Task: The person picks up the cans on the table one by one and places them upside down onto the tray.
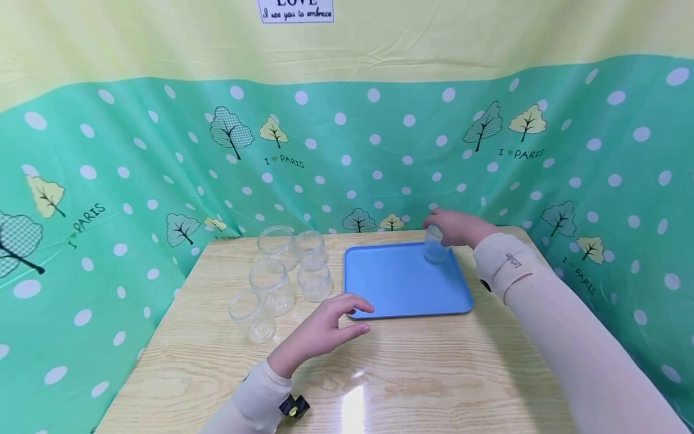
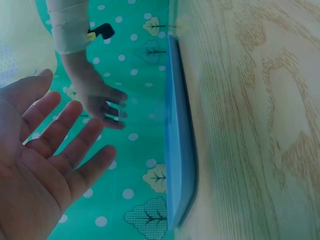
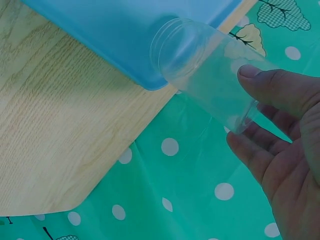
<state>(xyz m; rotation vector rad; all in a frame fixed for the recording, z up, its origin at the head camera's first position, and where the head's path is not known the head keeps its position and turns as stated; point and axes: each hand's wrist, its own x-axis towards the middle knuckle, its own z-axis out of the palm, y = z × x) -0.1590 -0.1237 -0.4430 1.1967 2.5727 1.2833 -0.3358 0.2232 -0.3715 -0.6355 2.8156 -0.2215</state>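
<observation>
My right hand (image 1: 452, 227) pinches a clear jar (image 3: 210, 75) between thumb and fingers at its upper end. The jar is over the far right corner of the blue tray (image 1: 401, 283), its ringed end toward the tray; whether it touches cannot be told. My left hand (image 1: 325, 325) is by the tray's near left corner, fingers spread and slightly bent, holding nothing. In the left wrist view the left palm (image 2: 35, 175) and loose fingers show, with the right hand (image 2: 97, 100) farther off.
Several clear jars stand left of the tray: a wide one (image 1: 276, 242), a small one (image 1: 314, 283), and a narrow one (image 1: 250, 314) nearest me among them. They rest on a wooden table (image 1: 423, 374). A green dotted curtain (image 1: 303, 138) hangs behind and at both sides.
</observation>
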